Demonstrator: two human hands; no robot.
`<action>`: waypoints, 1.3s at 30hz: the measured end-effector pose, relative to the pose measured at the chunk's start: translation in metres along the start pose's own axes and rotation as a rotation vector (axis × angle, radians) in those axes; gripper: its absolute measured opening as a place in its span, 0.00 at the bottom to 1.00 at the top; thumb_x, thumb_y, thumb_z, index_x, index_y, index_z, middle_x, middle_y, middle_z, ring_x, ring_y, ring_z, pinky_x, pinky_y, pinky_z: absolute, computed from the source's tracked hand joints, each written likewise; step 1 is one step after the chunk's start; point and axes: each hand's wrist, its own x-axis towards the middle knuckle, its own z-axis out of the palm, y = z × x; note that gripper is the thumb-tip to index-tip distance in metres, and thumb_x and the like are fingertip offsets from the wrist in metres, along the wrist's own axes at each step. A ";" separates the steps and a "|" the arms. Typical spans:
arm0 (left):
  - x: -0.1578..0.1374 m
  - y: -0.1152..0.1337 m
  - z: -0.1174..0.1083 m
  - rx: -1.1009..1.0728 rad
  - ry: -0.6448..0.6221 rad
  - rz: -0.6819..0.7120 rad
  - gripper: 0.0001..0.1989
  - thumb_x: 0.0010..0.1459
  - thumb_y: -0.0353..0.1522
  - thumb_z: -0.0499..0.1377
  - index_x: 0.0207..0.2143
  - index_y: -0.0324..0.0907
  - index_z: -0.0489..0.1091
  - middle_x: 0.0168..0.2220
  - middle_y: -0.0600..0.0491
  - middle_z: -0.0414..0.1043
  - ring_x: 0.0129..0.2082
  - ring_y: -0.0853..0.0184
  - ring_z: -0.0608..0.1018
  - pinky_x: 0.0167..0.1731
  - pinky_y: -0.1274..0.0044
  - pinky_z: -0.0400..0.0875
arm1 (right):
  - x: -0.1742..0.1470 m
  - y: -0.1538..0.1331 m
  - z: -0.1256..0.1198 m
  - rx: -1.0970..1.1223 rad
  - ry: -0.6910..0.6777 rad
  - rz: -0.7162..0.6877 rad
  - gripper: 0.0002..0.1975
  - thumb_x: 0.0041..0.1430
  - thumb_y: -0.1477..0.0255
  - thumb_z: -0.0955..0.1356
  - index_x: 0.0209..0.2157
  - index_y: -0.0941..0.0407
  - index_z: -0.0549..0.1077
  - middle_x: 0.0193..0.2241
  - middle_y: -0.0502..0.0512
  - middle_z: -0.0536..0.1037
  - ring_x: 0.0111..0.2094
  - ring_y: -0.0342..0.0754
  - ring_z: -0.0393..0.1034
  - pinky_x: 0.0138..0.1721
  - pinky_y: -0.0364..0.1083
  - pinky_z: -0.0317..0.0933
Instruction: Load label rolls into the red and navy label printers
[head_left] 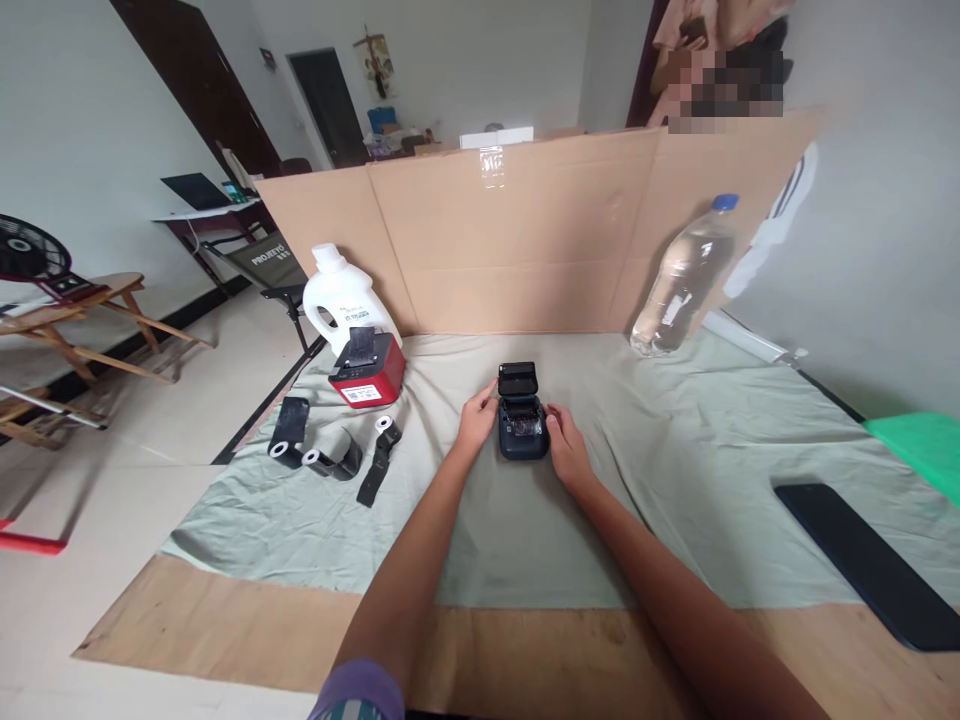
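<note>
A small dark portable label printer (pixel 523 444) stands on the cloth with its lid (pixel 517 380) raised. Something dark and shiny shows inside its compartment, but I cannot make out whether it is a roll. My left hand (pixel 475 416) grips the printer's left side, its fingers reaching up beside the hinge. On the opposite side, my right hand (pixel 568 446) holds the printer's right edge. Several black paper rolls with white cores, among them one with a loose strip (pixel 379 462), lie to the left. Behind them sits a red and black printer (pixel 379 375) with dark paper sticking out.
A white jug (pixel 346 290) stands behind the red printer. A clear bottle with a blue cap (pixel 684 280) leans against the cardboard screen (pixel 510 240). At the right lie a dark flat slab (pixel 870 560) and something green (pixel 919 450). Another person (pixel 727 30) is beyond the screen.
</note>
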 end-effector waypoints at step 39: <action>-0.112 0.088 -0.207 0.808 0.650 -0.208 0.15 0.52 0.44 0.61 0.24 0.44 0.64 0.23 0.53 0.72 0.26 0.64 0.74 0.28 0.76 0.60 | 0.012 0.022 0.000 0.161 0.020 0.046 0.22 0.64 0.52 0.61 0.47 0.54 0.71 0.51 0.63 0.78 0.50 0.56 0.74 0.53 0.58 0.66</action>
